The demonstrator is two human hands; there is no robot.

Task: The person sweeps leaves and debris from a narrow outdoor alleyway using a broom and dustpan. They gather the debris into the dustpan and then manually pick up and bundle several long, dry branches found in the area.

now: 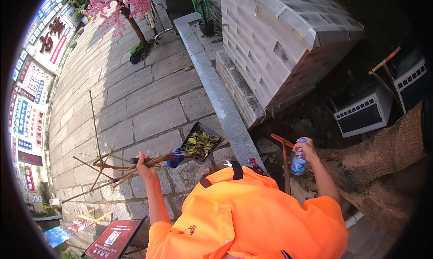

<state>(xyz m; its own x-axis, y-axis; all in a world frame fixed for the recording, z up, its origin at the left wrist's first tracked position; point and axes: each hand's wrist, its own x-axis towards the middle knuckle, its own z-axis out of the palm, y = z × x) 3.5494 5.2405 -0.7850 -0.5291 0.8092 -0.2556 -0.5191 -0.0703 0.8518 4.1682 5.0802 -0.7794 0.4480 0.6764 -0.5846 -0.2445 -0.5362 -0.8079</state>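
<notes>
My left hand [143,165] grips the dark handle of a black dustpan [201,145] together with a bundle of bare brown twigs [101,166]. The pan is held level over the stone paving and is full of green and brown leaves [200,144]. A blue piece [177,157] sits where the handle meets the pan. My right hand [306,147] holds a clear plastic bottle with a blue label [298,161] over the dirt strip beside a tree trunk. My orange vest [252,214] fills the lower middle of the view.
A grey stone curb [216,90] runs between the paved walkway [144,101] and a white brick structure [279,38]. A wooden-handled tool [285,164] stands near the trunk [383,164]. White vented units [364,111] sit at right. A pink-blossomed tree [122,4] and a sign stand [115,238] are nearby.
</notes>
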